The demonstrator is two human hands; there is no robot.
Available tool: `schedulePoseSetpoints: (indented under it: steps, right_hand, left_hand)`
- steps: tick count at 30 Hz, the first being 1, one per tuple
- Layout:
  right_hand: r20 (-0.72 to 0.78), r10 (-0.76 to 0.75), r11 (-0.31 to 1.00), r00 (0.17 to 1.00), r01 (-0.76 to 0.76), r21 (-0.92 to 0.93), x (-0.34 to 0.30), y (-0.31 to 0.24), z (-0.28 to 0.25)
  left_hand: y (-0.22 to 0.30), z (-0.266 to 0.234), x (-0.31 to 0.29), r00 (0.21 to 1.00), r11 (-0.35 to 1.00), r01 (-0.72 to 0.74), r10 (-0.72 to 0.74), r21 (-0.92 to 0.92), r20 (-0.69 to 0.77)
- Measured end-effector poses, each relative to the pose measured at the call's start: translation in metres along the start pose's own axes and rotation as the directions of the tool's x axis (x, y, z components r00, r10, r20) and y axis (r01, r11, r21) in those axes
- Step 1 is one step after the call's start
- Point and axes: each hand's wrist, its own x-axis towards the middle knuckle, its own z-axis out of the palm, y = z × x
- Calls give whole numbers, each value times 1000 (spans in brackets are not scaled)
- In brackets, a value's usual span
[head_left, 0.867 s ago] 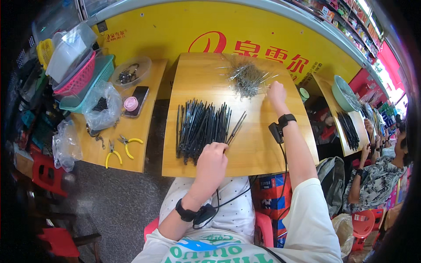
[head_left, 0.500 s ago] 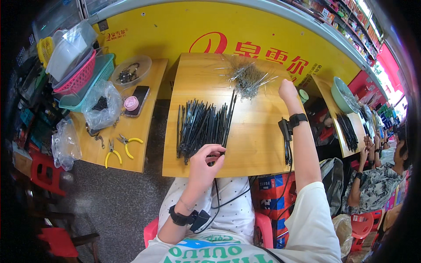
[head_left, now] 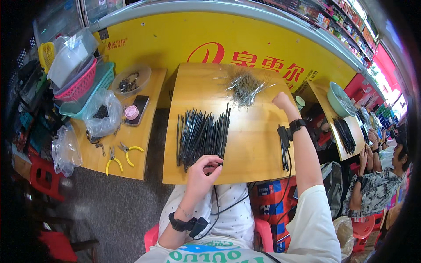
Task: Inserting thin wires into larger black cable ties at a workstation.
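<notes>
Sticks (head_left: 201, 135) lie ahead of the left hand (head_left: 202, 171), which pinches one end; right hand (head_left: 281, 101), loosely closed and empty, nears the wires (head_left: 245, 85).

A wooden table (head_left: 258, 149) bears black rods (head_left: 201, 133) and thin silvery wires (head_left: 245, 85).
</notes>
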Motion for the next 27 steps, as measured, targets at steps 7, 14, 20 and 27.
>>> schedulePoseSetpoints:
  steps: [7,14,20,27]
  right_hand:
    - [-128,72,989,989,-54,140,23,8,39]
    - [-255,35,929,966,62,365,17,-20,44]
    - [-315,-26,924,949,143,355,7,-36,28]
    - [-603,-211,953,769,299,47,2,-44,1]
  left_hand:
    - [1,2,0,1000,1000,3,-3,-1,19]
    - [-1,-2,-1,1000,1000,6,-6,11,1]
    - [-9,-3,2,999,1000,30,-30,-5,22]
    - [-11,-2,4,1000,999,10,-11,-43,-17]
